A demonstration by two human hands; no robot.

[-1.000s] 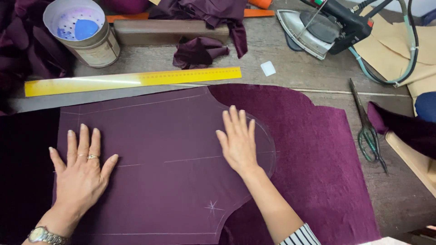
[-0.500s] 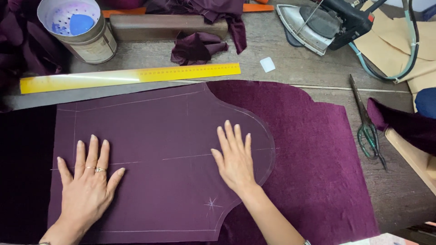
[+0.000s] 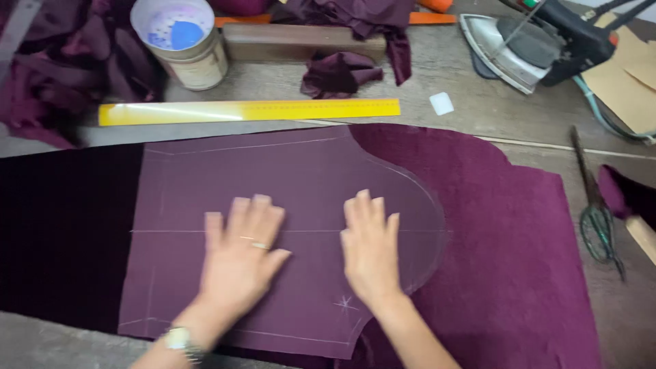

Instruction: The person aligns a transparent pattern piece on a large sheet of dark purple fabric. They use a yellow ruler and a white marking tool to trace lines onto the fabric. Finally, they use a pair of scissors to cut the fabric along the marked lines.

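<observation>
— What is the biggest thing you can see from here?

— The grey table [image 3: 478,123]. Nearly all of it is covered. A big dark purple fuzzy cloth [image 3: 519,260] is spread flat over it, from the left side to the right.

— And on top of that cloth?

— A smoother, lighter purple piece [image 3: 301,171]. It has a straight left side and a round right end. Thin chalk lines run across it, and there is a small chalk star [image 3: 344,304] near the bottom edge.

— Where are the hands?

— Both are lying flat on the lighter purple piece, close to the middle, side by side. The left hand [image 3: 242,263] has a ring on one finger and a watch on the wrist. The right hand [image 3: 371,249] is nearer the round end, just above the star.

— Are the fingers holding anything?

— No. The fingers of both hands are stretched out and pressed flat on the piece. They grip nothing.

— What else is on the table?

— A long yellow ruler [image 3: 249,111] lies just past the top edge of the piece. Behind it is a wooden block [image 3: 294,42] with crumpled purple scraps [image 3: 339,72] beside it. An iron [image 3: 509,51] sits at the far right corner. A round tin [image 3: 183,41] with a blue bit of chalk inside stands at the far left.

— Anything small?

— Scissors [image 3: 598,219] lie at the right, off the cloth. A little white square [image 3: 441,103] lies near the end of the ruler.
</observation>
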